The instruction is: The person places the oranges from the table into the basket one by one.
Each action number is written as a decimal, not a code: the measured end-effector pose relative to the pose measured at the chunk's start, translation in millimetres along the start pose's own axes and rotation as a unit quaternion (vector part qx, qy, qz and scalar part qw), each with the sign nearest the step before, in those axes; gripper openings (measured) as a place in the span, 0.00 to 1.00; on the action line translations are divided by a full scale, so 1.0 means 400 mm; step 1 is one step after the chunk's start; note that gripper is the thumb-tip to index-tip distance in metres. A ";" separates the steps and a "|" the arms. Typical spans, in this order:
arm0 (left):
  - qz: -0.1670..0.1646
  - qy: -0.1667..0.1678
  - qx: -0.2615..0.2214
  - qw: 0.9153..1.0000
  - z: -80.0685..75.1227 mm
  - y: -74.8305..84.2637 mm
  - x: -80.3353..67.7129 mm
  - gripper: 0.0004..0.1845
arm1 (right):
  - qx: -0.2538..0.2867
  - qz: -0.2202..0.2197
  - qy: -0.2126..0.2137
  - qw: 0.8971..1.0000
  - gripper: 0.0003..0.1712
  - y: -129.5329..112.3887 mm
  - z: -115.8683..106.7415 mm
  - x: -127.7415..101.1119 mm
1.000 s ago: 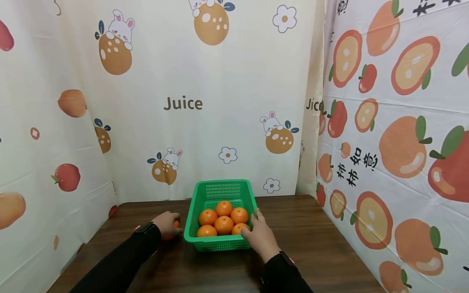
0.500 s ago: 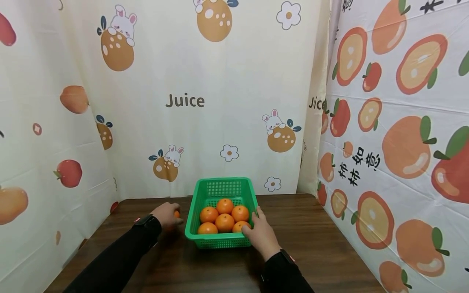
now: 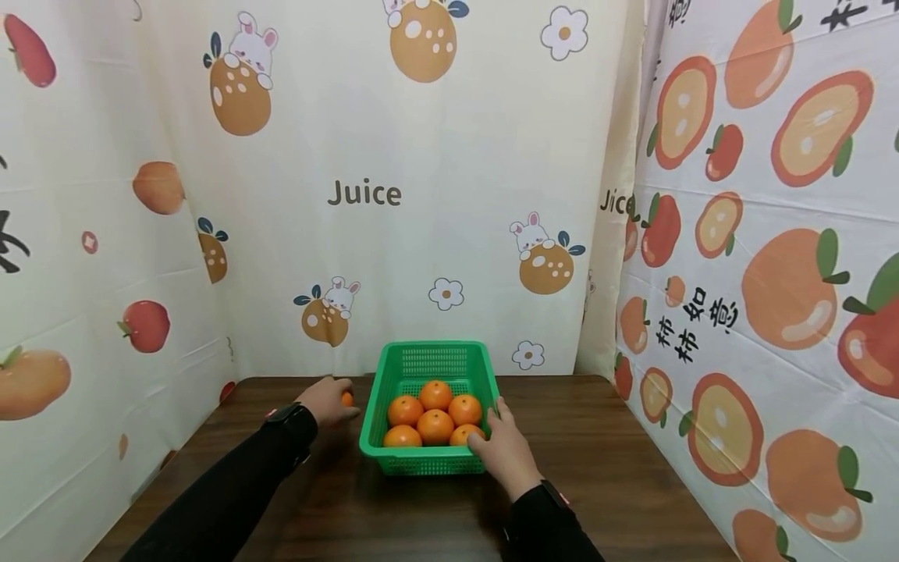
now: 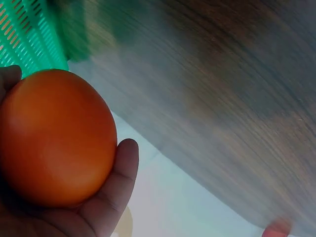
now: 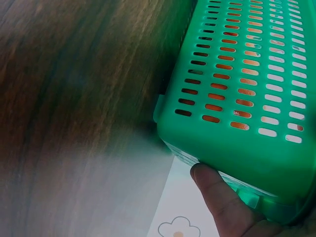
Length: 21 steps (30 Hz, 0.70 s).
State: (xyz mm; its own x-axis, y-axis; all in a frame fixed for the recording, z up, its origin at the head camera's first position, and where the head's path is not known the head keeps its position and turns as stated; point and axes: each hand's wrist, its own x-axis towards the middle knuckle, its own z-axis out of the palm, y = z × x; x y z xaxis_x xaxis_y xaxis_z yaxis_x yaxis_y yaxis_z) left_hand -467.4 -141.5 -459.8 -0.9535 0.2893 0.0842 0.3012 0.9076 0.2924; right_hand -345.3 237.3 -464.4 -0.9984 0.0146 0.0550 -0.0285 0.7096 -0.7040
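Cloth curtains [image 3: 435,234] printed with fruit, rabbits and the word "Juice" hang round three sides of a dark wooden table [image 3: 618,468]. Near the middle of the table stands a green plastic basket [image 3: 430,361] with slotted walls, and five oranges [image 3: 435,425] lie in its near half, packed close and touching one another.

The right hand [image 3: 504,451] rests at the basket's near right corner; the right wrist view shows the thumb [image 5: 217,197] pressed against the outer wall just under the rim, the fingers curled over the edge, so this hand holds the basket steady. The basket looks light and a little springy, likely to slide on the smooth wood unless it is held, and the rim is the stiffest place to take it.

The left hand [image 3: 326,400] is just left of the basket, lifted slightly off the table and closed round a sixth orange [image 4: 54,136]. The wrist view shows the fruit seated in the palm with the thumb and fingers wrapped up its sides, the basket wall [image 4: 29,37] close behind. The orange appears firm, smooth and round, moderately heavy for its size; it would roll if set loose, so a cupped grip round its widest part suits it best.
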 end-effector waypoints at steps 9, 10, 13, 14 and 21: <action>0.014 0.013 -0.014 1.000 -0.012 0.022 -0.015 0.22 | 0.001 0.001 0.004 1.000 0.44 -0.005 -0.001 -0.001; 0.013 0.015 -0.013 1.000 -0.012 0.022 -0.015 0.22 | 0.001 0.001 0.004 1.000 0.44 -0.006 -0.002 0.000; 0.006 0.021 -0.009 1.000 -0.013 0.019 -0.013 0.21 | 0.002 0.001 0.004 1.000 0.44 -0.007 -0.004 -0.001; 0.005 0.022 -0.010 1.000 -0.015 0.020 -0.012 0.20 | 0.003 0.002 0.003 1.000 0.44 -0.007 -0.004 -0.001; -0.022 0.026 -0.018 0.999 -0.040 0.041 -0.003 0.19 | -0.002 0.002 0.002 1.000 0.44 -0.004 0.001 -0.004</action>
State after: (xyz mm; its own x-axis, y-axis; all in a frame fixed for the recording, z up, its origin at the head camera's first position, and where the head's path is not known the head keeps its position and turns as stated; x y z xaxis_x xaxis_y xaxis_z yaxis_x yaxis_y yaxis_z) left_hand -461.5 -131.8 -439.9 -0.9653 0.2322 0.1197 0.2593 0.9072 0.3312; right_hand -343.6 235.9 -463.7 -0.9982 0.0196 0.0558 -0.0252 0.7129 -0.7008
